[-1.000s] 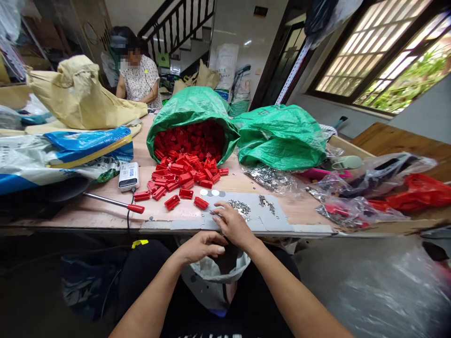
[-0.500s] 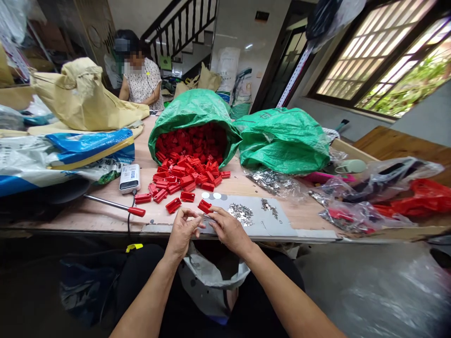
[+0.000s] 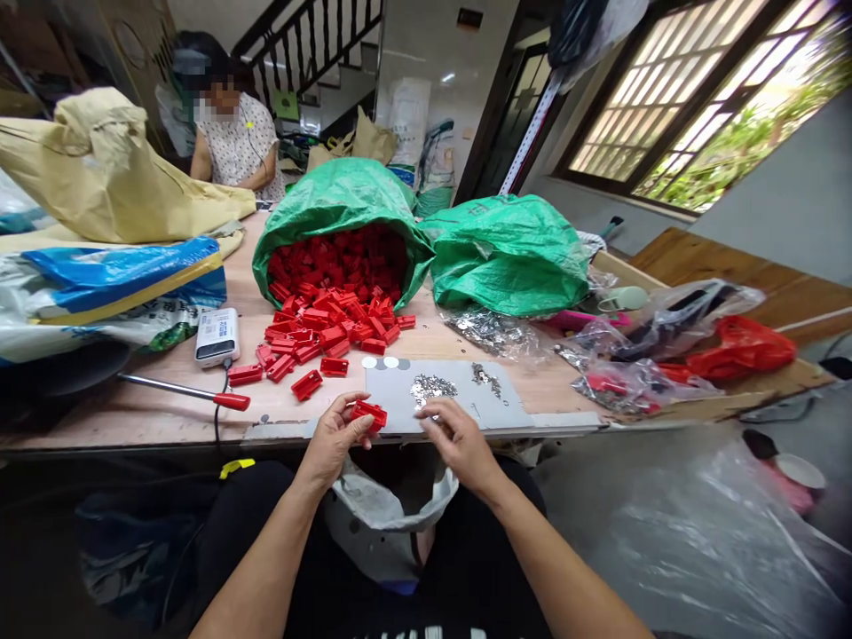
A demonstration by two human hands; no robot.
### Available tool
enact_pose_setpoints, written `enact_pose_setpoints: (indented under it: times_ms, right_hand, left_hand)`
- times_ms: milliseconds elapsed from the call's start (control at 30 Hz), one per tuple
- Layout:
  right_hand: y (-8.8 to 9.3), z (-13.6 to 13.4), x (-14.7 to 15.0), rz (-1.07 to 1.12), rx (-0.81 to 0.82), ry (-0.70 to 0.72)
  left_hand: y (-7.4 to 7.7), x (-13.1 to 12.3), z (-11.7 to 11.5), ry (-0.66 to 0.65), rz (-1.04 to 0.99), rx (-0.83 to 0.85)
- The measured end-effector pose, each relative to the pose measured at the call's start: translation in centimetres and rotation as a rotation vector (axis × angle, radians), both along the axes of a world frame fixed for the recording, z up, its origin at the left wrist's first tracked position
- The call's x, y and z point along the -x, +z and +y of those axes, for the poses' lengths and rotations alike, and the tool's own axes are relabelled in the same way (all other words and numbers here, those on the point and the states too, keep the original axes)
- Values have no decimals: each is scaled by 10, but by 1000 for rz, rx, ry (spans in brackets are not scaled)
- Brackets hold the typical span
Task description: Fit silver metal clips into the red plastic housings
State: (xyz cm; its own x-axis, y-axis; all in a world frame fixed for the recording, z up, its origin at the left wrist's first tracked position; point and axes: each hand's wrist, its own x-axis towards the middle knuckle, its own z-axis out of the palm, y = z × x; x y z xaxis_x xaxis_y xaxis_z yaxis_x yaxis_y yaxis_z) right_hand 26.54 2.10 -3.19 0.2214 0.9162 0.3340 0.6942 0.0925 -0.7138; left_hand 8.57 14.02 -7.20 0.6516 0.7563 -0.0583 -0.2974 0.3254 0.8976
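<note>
My left hand (image 3: 333,441) is closed around a red plastic part (image 3: 369,415), a small open channel-shaped piece, held above the table's front edge. My right hand (image 3: 462,446) is at the near edge of a pile of small metal pieces (image 3: 434,389) on a grey sheet (image 3: 392,399). Its thumb and fingers are bent together at the tips; whatever they pinch is too small to make out. Just beyond my left hand, loose red parts (image 3: 307,385) lie on the table, spilling from a green woven sack (image 3: 339,191) full of them.
An open white bag (image 3: 379,506) hangs below the table edge between my legs. To the left are a red-tipped lever (image 3: 232,401) and a white power bank (image 3: 216,337). A second green sack (image 3: 506,253) and plastic bags (image 3: 619,390) lie right. A person (image 3: 232,142) sits across the table.
The red part that lay beyond my right fingers is now in my left hand. My right hand has moved right to the metal pieces. The whole view has shifted slightly.
</note>
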Motion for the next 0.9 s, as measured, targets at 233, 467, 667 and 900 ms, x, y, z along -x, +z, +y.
enact_pose_setpoints:
  times_ms: [233,467,667,900]
  right_hand:
    - [-13,-8,-50,-229,244,-231]
    - [-10,5,-40,-343,290,-184]
    - [-3,13,-48,-394,368,-115]
    - [0,18,-49,-437,401,-106]
  left_hand:
    - [-1,-6,-2,1,21,-40]
    - [-1,-6,-2,11,19,-37]
    - [0,-5,-3,12,7,-12]
    - [1,-7,-2,21,-16,21]
